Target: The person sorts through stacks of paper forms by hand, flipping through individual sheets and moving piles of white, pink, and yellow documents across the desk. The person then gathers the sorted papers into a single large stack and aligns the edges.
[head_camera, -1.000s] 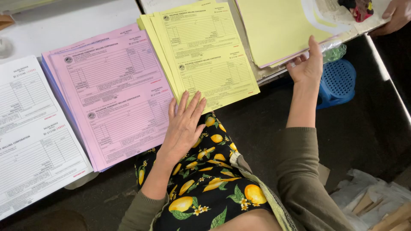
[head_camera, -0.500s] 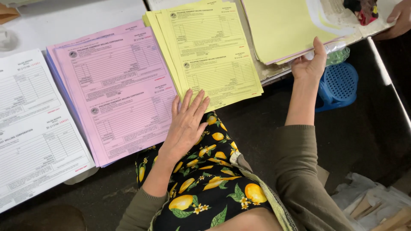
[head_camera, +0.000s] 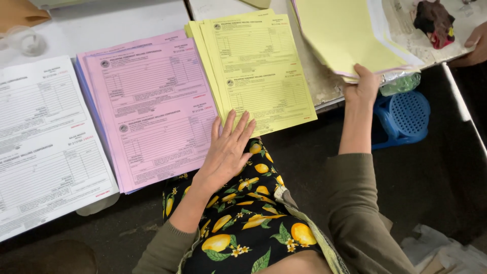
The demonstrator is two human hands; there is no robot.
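The left hand (head_camera: 227,152) lies flat with fingers spread at the lower centre of the frame, its fingertips pressing the bottom edge of the pink form stack (head_camera: 149,109) and the lower left corner of the yellow form stack (head_camera: 256,68), which overhangs the table (head_camera: 111,23) edge. The right hand (head_camera: 362,86), at the upper right, pinches the near edge of a thick sheaf of plain yellow sheets (head_camera: 345,33), thumb under and fingers curled over, lifting it off the table. These papers look thin, light and floppy; single sheets would slide and fan easily, so a stack is best held at an edge with the thumb beneath, or pressed flat from above. At the left of the frame sits a white form stack (head_camera: 43,144), each sheet printed with two ruled forms, small round emblems and red numbering, as on the pink and yellow ones. A blue plastic stool (head_camera: 403,116) stands below the table at the right, and another person's hand (head_camera: 474,48) rests at the far right edge.
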